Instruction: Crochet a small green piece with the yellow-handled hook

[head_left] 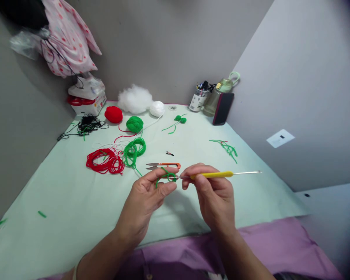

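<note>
My right hand (215, 196) grips a double-ended crochet hook (212, 175) by its yellow handle, one metal end sticking out to the right. The hook's other end reaches left into a small loop of green yarn (171, 177). That loop is pinched between the thumb and fingers of my left hand (147, 196), with a strand wrapped over the index finger. Just beyond the fingertips lie thread snips (163, 166) with an orange handle, partly covered by my left hand. Behind them is a small dark clip-like object (170, 153).
Red (113, 114), green (134, 124) and white yarn balls (157, 109) sit at the back beside white stuffing (135, 99). Loose red yarn (105, 161) and green yarn coils (134, 149) lie left. A phone (223, 109) leans against a bottle (214, 102) near a pen cup (198, 100).
</note>
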The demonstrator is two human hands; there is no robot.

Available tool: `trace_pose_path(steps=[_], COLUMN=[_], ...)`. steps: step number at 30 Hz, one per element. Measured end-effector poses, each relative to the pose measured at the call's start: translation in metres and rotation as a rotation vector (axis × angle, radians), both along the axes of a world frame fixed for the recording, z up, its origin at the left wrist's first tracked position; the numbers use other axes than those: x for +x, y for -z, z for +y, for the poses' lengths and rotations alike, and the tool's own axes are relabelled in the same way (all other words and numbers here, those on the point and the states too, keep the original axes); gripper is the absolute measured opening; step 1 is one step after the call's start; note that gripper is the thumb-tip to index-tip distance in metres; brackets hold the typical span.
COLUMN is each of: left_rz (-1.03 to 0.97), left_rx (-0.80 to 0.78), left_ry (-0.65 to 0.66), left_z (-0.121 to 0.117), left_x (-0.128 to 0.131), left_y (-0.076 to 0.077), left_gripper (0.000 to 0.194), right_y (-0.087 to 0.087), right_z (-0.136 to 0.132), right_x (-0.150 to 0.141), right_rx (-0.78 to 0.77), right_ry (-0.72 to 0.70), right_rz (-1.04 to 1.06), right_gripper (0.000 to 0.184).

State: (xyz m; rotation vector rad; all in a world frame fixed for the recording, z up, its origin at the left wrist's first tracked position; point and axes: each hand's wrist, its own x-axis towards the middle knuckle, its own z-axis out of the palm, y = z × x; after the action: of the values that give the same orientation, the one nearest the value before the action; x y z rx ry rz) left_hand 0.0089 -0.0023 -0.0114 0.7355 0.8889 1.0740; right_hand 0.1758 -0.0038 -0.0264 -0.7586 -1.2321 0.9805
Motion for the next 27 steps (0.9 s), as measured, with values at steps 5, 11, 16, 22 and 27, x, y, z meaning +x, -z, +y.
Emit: trace_pose_path(steps=[5,11,16,22,27], left_rz=[-0.005,-0.030,0.011,0.000,-0.017], left_rx=[0.007,0.008,0.025,0.010,0.009], left_ry=[-0.027,-0.013,0.026,-0.005,-0.022], left_z=[0.0013,0.0012,0.0006,0.0010,0.0014], left_x=[-0.0017,-0.0004,-0.0022,-0.0032,-0.0027], left_y=[-0.0008,0.0008,0.0004,0.0033,0.0041], left_gripper=[0.020,0.020,0.031,0.025,0.017], right_y=[-0.0006,-0.0007,0.0014,0.0035,0.0012], right_z=[-0.0010,-0.0017,-0.0025,-0.0045,-0.0065], right_x=[0.0001,-0.0020,-0.0023,0.0001,-0.0025], right_rx=[-0.021,-0.020,-0.022,-0.025,0.071], right_ry=[0.009,0.014,0.028,0.118,0.167], right_rz=[0.037,0.030,0.000,-0.030,-0.098], right_gripper=[0.015,0.015,0.015,0.017,0.018])
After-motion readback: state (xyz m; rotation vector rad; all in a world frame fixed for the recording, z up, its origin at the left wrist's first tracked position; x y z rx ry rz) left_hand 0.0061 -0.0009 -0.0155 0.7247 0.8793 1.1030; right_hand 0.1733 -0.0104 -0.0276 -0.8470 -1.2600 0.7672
